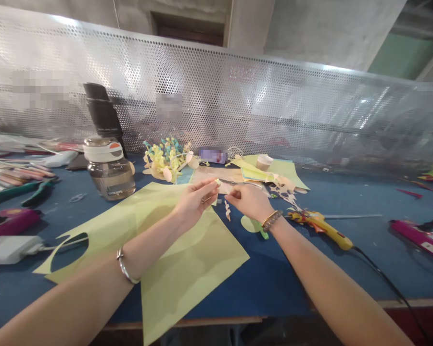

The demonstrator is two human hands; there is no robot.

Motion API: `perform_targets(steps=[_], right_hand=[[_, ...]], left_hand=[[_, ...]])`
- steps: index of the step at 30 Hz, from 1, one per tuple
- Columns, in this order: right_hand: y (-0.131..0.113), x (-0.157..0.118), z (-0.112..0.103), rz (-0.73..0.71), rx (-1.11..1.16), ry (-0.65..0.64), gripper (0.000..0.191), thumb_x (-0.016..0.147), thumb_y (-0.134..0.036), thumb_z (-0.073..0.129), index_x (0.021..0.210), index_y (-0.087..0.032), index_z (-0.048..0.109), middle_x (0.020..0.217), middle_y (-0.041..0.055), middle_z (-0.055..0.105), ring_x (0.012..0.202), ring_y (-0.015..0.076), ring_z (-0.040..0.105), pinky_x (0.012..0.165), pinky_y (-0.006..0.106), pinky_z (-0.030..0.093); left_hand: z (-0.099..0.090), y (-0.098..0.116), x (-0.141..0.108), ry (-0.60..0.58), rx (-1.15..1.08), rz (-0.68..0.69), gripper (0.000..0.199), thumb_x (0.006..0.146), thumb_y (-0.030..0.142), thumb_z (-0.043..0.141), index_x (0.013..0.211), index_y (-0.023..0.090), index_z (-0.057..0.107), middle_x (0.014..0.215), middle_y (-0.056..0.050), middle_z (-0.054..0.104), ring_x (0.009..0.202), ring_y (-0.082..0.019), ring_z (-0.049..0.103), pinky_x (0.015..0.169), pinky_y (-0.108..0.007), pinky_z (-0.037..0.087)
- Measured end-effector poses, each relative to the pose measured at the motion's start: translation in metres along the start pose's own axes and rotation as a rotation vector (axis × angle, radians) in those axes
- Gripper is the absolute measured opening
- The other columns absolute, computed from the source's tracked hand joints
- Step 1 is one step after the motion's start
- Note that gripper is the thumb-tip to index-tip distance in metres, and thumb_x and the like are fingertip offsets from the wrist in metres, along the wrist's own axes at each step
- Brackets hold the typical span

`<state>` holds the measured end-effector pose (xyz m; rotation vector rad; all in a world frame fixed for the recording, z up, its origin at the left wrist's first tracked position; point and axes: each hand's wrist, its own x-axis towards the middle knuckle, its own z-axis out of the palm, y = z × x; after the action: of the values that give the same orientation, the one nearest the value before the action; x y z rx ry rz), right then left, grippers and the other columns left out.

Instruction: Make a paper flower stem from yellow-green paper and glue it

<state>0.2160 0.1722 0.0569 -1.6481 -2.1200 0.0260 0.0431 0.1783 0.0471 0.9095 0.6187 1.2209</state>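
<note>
My left hand [197, 202] pinches a tiny pale yellow piece [217, 182] between thumb and fingertips, above yellow-green sheets [195, 259]. To its right, my right hand [248, 202] is closed, its fingertips pressed together; what they hold, if anything, is too small to make out. Between and below the hands lies a pale pink twisted strip [227, 211]. A light green round piece [250, 224] lies under my right wrist. Behind my left hand stands a cluster of yellow and teal paper-like shapes [168, 158].
A yellow glue gun [332, 233] with a black cord lies at the right, near a magenta power strip [422, 238]. A lidded jar of liquid [110, 170] stands at the left, beside pens [18, 178] and a white adapter [12, 250]. A perforated metal panel [209, 91] rises behind.
</note>
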Motion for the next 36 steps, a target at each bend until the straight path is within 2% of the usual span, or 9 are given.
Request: perform_targets(steps=[4,8,11,16,20,22,29,32,36], right_hand=[[0.011,-0.001,0.0,-0.022,0.156,-0.016,0.025,0.085,-0.04,0.051,0.081,-0.02,0.066,0.076,0.0024,0.07,0.069,0.0157,0.062,0.06,0.024,0.04],[0.023,-0.003,-0.004,0.032,-0.065,-0.059,0.021,0.081,-0.037,0.058,0.07,-0.021,0.065,0.076,0.0033,0.069,0.071,0.0179,0.062,0.058,0.026,0.036],[0.025,-0.005,-0.007,0.044,-0.114,-0.099,0.022,0.081,-0.04,0.058,0.07,-0.021,0.065,0.078,0.0028,0.069,0.07,0.0177,0.061,0.056,0.026,0.034],[0.0,-0.011,0.004,-0.215,0.011,-0.136,0.014,0.084,-0.033,0.057,0.085,-0.023,0.066,0.087,-0.0003,0.068,0.075,0.0136,0.061,0.06,0.023,0.036],[-0.021,-0.016,0.015,-0.363,-0.047,-0.119,0.013,0.085,-0.028,0.055,0.091,-0.024,0.065,0.096,-0.0002,0.066,0.081,0.014,0.061,0.06,0.023,0.035],[-0.019,-0.015,0.015,-0.323,-0.094,-0.106,0.013,0.085,-0.028,0.053,0.087,-0.024,0.066,0.096,0.0002,0.066,0.084,0.0153,0.061,0.06,0.024,0.036],[0.023,-0.006,0.002,-0.059,-0.208,-0.113,0.016,0.085,-0.029,0.053,0.083,-0.022,0.068,0.091,0.004,0.069,0.084,0.0194,0.062,0.065,0.027,0.039],[0.018,-0.008,0.001,-0.088,-0.137,-0.104,0.018,0.086,-0.031,0.053,0.083,-0.022,0.068,0.089,0.0031,0.07,0.082,0.0186,0.063,0.065,0.027,0.04],[-0.004,-0.015,0.007,-0.27,0.051,-0.146,0.02,0.083,-0.036,0.058,0.095,-0.023,0.068,0.094,0.0021,0.068,0.084,0.0171,0.062,0.069,0.027,0.044]], left_hand=[[0.0,0.002,0.001,0.038,0.0,0.013,0.018,0.067,0.02,0.077,0.083,0.016,0.071,0.081,0.0,0.068,0.065,-0.004,0.061,0.066,-0.014,0.051],[-0.001,0.005,0.003,0.107,-0.014,0.062,0.02,0.065,0.019,0.079,0.083,0.016,0.071,0.078,0.0,0.067,0.063,-0.004,0.059,0.065,-0.013,0.05],[-0.003,0.01,0.005,0.162,-0.017,0.122,0.023,0.063,0.02,0.08,0.084,0.016,0.071,0.078,0.0,0.068,0.061,-0.003,0.057,0.063,-0.013,0.049],[-0.008,0.03,0.009,0.288,0.0,0.321,0.025,0.059,0.022,0.081,0.082,0.019,0.073,0.074,0.001,0.068,0.059,-0.004,0.056,0.062,-0.014,0.047],[-0.015,0.04,0.015,0.343,0.113,0.442,0.024,0.059,0.025,0.08,0.082,0.019,0.074,0.074,0.001,0.068,0.058,-0.004,0.055,0.062,-0.017,0.046],[-0.019,0.04,0.017,0.368,0.183,0.451,0.025,0.059,0.026,0.08,0.082,0.019,0.074,0.073,0.0,0.068,0.059,-0.005,0.055,0.064,-0.018,0.047],[-0.021,0.033,0.018,0.385,0.212,0.381,0.026,0.057,0.025,0.08,0.082,0.017,0.074,0.069,0.001,0.066,0.058,-0.005,0.054,0.067,-0.021,0.048],[-0.021,0.033,0.018,0.387,0.216,0.395,0.027,0.057,0.025,0.08,0.082,0.017,0.074,0.07,0.0,0.067,0.057,-0.005,0.054,0.067,-0.021,0.048],[-0.023,0.034,0.019,0.414,0.215,0.397,0.026,0.058,0.025,0.079,0.083,0.017,0.074,0.073,-0.001,0.068,0.059,-0.006,0.055,0.066,-0.021,0.047]])
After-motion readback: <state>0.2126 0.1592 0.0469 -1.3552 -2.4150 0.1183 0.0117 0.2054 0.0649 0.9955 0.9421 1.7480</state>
